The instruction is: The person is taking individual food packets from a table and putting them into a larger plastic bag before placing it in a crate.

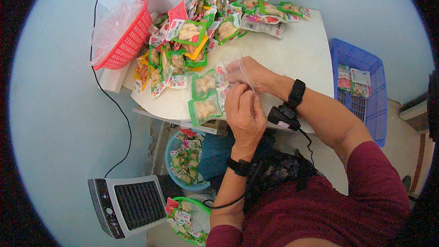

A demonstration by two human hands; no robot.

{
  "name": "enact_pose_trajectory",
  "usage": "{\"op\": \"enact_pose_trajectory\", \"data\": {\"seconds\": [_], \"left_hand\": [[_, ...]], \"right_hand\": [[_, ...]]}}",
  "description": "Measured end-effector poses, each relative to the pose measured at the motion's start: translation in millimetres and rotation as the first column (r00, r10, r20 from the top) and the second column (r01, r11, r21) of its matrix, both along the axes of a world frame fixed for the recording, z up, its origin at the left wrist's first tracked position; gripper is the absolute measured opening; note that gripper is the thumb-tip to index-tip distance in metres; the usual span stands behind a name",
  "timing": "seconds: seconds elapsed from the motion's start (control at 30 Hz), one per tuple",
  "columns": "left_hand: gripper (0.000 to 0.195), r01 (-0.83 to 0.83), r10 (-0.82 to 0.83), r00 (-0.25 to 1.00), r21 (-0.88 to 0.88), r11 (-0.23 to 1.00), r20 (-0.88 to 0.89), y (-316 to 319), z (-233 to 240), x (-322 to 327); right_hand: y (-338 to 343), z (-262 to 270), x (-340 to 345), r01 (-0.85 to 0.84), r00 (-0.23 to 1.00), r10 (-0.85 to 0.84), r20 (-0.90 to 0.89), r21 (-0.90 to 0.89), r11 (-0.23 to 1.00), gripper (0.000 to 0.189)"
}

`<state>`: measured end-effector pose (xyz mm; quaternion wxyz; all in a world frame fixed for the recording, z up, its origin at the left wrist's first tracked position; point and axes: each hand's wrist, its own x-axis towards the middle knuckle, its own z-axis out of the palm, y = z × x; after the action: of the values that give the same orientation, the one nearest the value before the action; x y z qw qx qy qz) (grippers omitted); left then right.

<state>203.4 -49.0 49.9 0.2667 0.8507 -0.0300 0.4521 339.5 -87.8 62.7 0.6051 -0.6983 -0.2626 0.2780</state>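
Observation:
A clear plastic bag [185, 99] lies over the front part of the white table, with two green-edged snack packets showing through it. The upper packet [205, 84] and the lower packet [205, 107] hold pale pieces of food. My left hand [245, 109] grips the bag near its right end, fingers curled. Just beyond it, my right hand [248, 73] holds the same end, its fingertips partly hidden behind the film. A transparent edge of the bag stands up in front of my right hand. Both wrists wear black straps.
A heap of sealed packets [195, 34] covers the back of the table [298, 48]. At left a red basket [128, 41] holds clear bags. A blue crate [375, 99] stands right. Below are a blue tub [169, 164], a green basket [183, 199] and an air cooler [137, 206].

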Motion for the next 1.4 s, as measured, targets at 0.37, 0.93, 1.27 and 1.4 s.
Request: {"op": "enact_pose_trajectory", "data": {"seconds": [0.37,0.93,1.27,1.4], "left_hand": [[0.013,-0.036,0.037,0.999,-0.033,0.999,0.021,-0.7,2.0,-1.1],[0.014,-0.042,0.045,0.997,-0.052,0.998,0.057,-6.0,2.9,0.8],[0.013,-0.071,0.073,0.997,-0.061,0.996,0.024,-5.4,3.6,-1.8],[0.012,-0.044,0.046,0.999,-0.076,0.996,0.023,-6.4,5.3,-1.1]], "right_hand": [[-1.1,-1.1,4.1,0.167,0.879,-0.086,0.468,-0.135,0.977,0.020],[1.8,-9.2,-4.9,0.149,0.985,-0.158,0.064,0.123,0.981,0.015],[0.6,3.5,-7.1,0.101,0.963,-0.067,0.259,-0.117,0.988,0.022],[-2.5,3.4,-5.3,-0.020,1.000,0.020,0.018,0.006,1.000,0.019]]}}
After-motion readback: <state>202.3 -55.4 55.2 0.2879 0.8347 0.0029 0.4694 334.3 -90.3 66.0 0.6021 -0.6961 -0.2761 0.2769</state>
